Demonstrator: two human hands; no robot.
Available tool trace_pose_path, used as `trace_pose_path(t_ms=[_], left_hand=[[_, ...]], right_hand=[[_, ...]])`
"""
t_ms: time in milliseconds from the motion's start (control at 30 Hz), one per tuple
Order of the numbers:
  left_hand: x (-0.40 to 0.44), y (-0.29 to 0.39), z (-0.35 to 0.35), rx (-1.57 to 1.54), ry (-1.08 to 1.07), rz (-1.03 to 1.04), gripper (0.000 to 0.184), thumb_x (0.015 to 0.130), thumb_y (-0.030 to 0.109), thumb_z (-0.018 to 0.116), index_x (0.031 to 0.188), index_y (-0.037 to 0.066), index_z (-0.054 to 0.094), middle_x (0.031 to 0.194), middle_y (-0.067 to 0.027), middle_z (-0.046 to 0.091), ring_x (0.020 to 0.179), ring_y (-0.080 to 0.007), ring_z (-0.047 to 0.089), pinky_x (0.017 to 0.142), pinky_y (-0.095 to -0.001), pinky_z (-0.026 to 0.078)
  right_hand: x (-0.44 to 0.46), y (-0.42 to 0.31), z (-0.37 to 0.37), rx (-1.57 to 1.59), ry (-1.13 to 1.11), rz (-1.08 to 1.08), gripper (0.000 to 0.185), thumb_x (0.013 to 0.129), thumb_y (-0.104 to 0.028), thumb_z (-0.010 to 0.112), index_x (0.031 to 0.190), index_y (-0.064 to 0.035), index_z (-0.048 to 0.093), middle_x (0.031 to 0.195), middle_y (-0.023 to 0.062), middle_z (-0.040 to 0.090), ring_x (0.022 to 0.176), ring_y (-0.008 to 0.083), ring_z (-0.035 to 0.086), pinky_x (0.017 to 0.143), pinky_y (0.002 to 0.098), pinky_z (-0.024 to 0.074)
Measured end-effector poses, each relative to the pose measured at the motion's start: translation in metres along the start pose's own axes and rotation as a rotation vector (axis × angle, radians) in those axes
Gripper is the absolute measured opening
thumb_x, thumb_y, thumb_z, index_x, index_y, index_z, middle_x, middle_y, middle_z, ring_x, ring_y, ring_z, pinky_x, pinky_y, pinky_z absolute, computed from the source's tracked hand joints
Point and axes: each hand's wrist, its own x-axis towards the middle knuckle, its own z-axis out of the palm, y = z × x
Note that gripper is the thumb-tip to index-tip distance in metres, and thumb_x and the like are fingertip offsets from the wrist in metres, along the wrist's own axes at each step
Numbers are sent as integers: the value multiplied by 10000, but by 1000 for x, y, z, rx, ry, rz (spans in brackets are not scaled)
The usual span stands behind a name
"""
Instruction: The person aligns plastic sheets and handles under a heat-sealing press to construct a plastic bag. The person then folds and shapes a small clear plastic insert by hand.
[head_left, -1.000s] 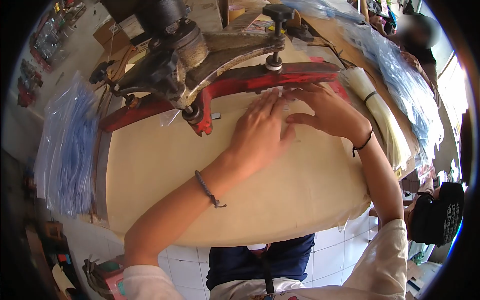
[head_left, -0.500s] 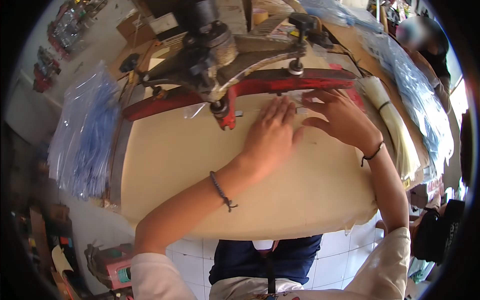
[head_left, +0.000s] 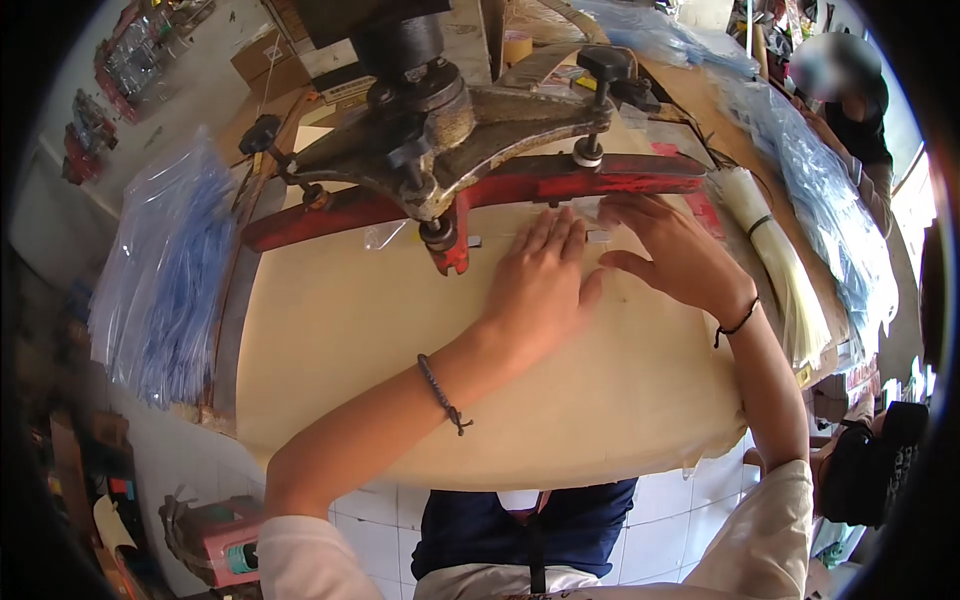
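My left hand (head_left: pixel 535 280) lies flat on the tan sheet (head_left: pixel 400 390) covering the worktable, fingers stretched toward the machine's red bar (head_left: pixel 520 187). To its right, my right hand (head_left: pixel 685 250) hovers or rests by the bar, thumb apart from its bent fingers. Its fingertips are beside a small clear plastic piece (head_left: pixel 580 208) and partly hide it; I cannot tell whether they touch it. Two small metallic tabs, a left one (head_left: pixel 474 242) and a right one (head_left: pixel 597 236), sit on the sheet just in front of the bar.
A heavy metal press head (head_left: pixel 440 130) stands over the table's far side. Clear plastic bags (head_left: pixel 165 280) hang at the left edge, with more plastic bags (head_left: pixel 810 170) at right. Beside my right arm lies a tied bundle of pale strips (head_left: pixel 775 265). Another person (head_left: pixel 850 110) is at back right.
The view has shifted slightly, so the press and table appear a little lower. Both hands stay almost in place by the bar; the right fingers look slightly closer together.
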Motion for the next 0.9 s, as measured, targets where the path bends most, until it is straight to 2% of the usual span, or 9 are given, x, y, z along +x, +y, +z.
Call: trace_pose_path(t_ms=[100, 200, 400, 500, 600, 700, 800, 900], left_hand=[[0, 1, -2, -16, 2, -10, 557, 953, 296, 579, 1315, -127, 543, 1393, -289, 542, 1353, -418, 480, 1145, -445, 381], [0, 0, 0, -37, 8, -13, 547, 953, 292, 573, 1309, -123, 550, 1386, -290, 548, 1352, -423, 479, 1148, -443, 377], [1, -1, -2, -50, 13, -1, 542, 948, 289, 576, 1300, -123, 555, 1381, -294, 550, 1350, -426, 480, 1150, -449, 375], [2, -2, -2, -44, 2, -4, 543, 945, 293, 581, 1294, -121, 557, 1382, -295, 548, 1350, -423, 481, 1148, -452, 378], [2, -3, -2, -45, -2, -1, 541, 940, 287, 590, 1294, -120, 554, 1382, -295, 548, 1349, -423, 482, 1146, -452, 380], [2, -2, -3, -45, -9, -7, 539, 938, 283, 597, 1295, -117, 550, 1385, -298, 543, 1348, -421, 484, 1145, -453, 381], [1, -3, 1, -35, 12, -3, 546, 934, 286, 601, 1300, -115, 544, 1381, -298, 547, 1348, -416, 487, 1142, -448, 387], [1, -3, 0, -15, 10, 4, 562, 932, 306, 604, 1301, -114, 541, 1376, -290, 555, 1335, -401, 506, 1138, -437, 395]], right_hand=[[-4, 14, 23, -97, 159, 5, 713, 946, -452, 628, 1360, 104, 458, 1398, 297, 488, 1318, 421, 470, 1091, 449, 405], [-5, 19, 19, -165, 111, 33, 845, 958, -528, 580, 1413, 150, 363, 1464, 355, 381, 1394, 458, 369, 1149, 467, 342], [-3, 23, 17, -87, 39, 12, 860, 954, -543, 574, 1428, 139, 352, 1472, 326, 395, 1417, 445, 334, 1167, 473, 311], [-3, 18, 15, -70, 48, 31, 827, 962, -523, 575, 1422, 133, 372, 1468, 313, 408, 1409, 445, 345, 1163, 472, 318], [-4, 15, 15, 38, 83, -2, 734, 975, -479, 576, 1429, 76, 418, 1469, 298, 417, 1407, 436, 354, 1157, 471, 328], [-4, 16, 14, 35, -2, 6, 639, 984, -433, 581, 1430, 8, 461, 1470, 277, 429, 1409, 424, 359, 1151, 471, 339], [-6, 10, 13, -7, 37, -15, 573, 977, -378, 605, 1418, -30, 496, 1465, 260, 442, 1390, 415, 388, 1152, 465, 342], [-9, -11, 6, -126, 58, 0, 523, 949, -324, 644, 1357, -9, 556, 1446, 220, 485, 1348, 382, 439, 1148, 453, 350]])
